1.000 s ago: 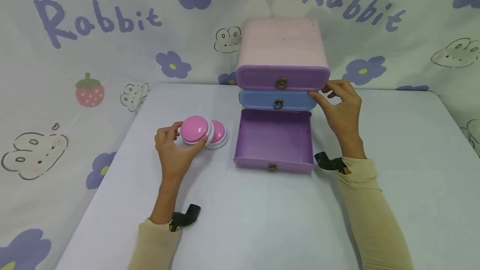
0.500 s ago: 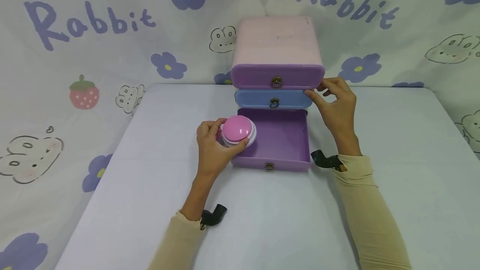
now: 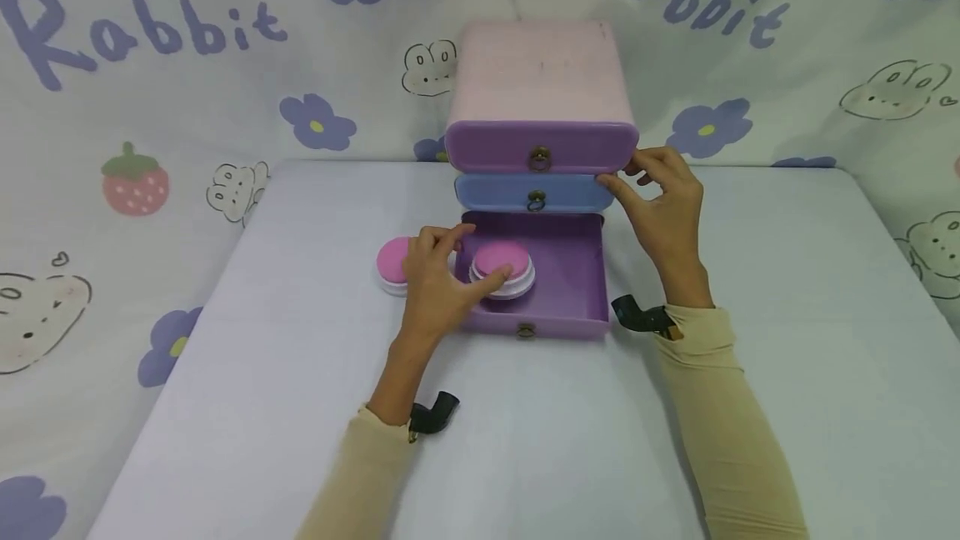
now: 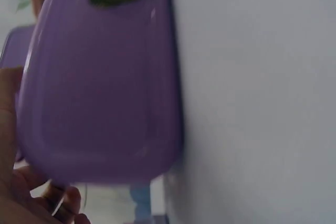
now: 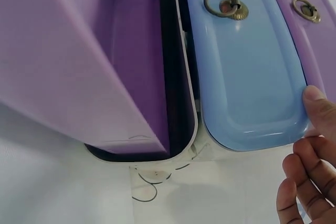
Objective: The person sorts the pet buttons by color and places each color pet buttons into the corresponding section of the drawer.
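Observation:
My left hand (image 3: 442,282) is spread over the left side of the pulled-out bottom drawer (image 3: 570,273), which is purple inside. A round white object with a pink domed top (image 3: 501,260) sits in that drawer. The thumb overlaps its top in the head view, while the index finger stands apart from it. A second object like it (image 3: 392,260) lies on the table left of the drawer, partly behind my hand. My right hand (image 3: 667,202) pinches the right edge of the drawer cabinet (image 3: 543,73), thumb at the blue middle drawer (image 5: 252,77).
The cabinet's purple top drawer (image 3: 585,147) and the blue one are pushed in; each front has a brass ring pull (image 3: 539,158). Behind the white table (image 3: 555,440) hangs a cloth (image 3: 210,107) printed with rabbits and flowers.
My left hand has carried one pink-topped object rightward into the bottom drawer and loosened its fingers from it. The other stays on the table. My right hand keeps its place at the cabinet.

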`<state>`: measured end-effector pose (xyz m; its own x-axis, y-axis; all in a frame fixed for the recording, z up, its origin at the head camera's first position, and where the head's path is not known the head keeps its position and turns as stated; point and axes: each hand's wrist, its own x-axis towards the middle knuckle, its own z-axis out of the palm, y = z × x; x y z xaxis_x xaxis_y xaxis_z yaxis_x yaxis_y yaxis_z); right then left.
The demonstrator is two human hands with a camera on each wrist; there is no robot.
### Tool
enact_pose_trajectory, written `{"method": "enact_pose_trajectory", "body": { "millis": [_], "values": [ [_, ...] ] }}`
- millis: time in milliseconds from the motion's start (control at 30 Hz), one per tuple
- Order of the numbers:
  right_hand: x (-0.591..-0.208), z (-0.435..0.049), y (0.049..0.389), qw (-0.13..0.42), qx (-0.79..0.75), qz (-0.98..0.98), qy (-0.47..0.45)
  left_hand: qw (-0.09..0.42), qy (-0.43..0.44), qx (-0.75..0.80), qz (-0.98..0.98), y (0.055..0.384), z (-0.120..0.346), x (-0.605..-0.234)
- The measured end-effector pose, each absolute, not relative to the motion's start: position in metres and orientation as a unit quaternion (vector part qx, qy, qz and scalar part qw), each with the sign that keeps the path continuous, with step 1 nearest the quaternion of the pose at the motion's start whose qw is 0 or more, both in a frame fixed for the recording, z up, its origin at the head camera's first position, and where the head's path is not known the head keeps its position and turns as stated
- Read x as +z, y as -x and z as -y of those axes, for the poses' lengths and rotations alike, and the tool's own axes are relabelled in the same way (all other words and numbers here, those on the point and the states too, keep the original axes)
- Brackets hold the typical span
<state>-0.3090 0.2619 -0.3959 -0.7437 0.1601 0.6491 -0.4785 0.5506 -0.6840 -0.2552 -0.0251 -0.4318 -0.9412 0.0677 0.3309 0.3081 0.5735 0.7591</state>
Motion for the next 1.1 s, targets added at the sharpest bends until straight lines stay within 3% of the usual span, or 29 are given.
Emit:
{"method": "enact_pose_trajectory", "body": {
  "millis": [233, 467, 1100],
  "values": [
    [-0.393, -0.259, 0.306, 0.34, 0.462, 0.814, -0.094, 0.169, 0.066, -0.452, 0.874, 0.262, 0.069, -0.432],
    [-0.393, -0.26, 0.305, 0.342, 0.461, 0.813, -0.093, 0.14, 0.007, -0.447, 0.883, 0.262, 0.098, -0.444],
    [-0.388, -0.255, 0.301, 0.344, 0.458, 0.815, -0.086, 0.095, -0.033, -0.383, 0.918, 0.261, 0.117, -0.457]
  ]
}}
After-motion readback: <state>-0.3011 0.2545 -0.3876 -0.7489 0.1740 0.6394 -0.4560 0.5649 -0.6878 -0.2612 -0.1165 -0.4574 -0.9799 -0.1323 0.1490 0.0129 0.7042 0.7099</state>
